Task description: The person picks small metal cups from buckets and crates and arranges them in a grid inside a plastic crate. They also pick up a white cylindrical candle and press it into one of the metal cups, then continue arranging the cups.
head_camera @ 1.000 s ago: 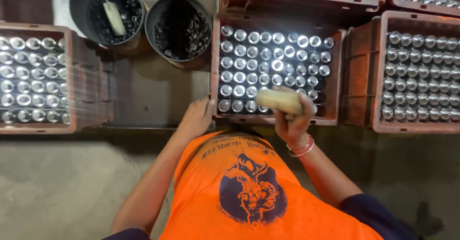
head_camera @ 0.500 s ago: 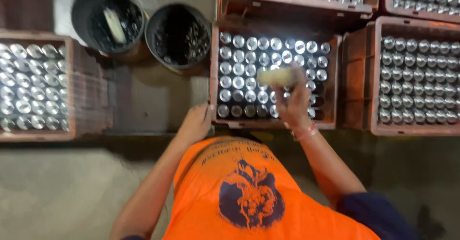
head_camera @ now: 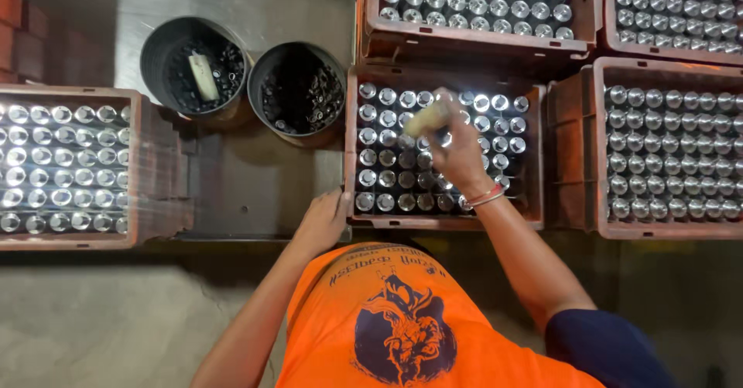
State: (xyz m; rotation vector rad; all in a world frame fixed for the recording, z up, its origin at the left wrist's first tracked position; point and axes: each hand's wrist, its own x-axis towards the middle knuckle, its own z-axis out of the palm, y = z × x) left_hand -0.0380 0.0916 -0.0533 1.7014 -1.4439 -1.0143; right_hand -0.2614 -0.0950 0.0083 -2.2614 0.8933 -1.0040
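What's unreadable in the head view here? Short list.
- Pale stick-like tool in the right hand: motion-blurred; its kind and grip cannot be told.
- Bottles under that hand in the middle crate: covered by hand and wrist.
- Left hand: on the crate's corner; fingertips unclear.
- Contents of the two dark buckets: too small and dark.
- Left crate and top crates: cut off by the frame edges.
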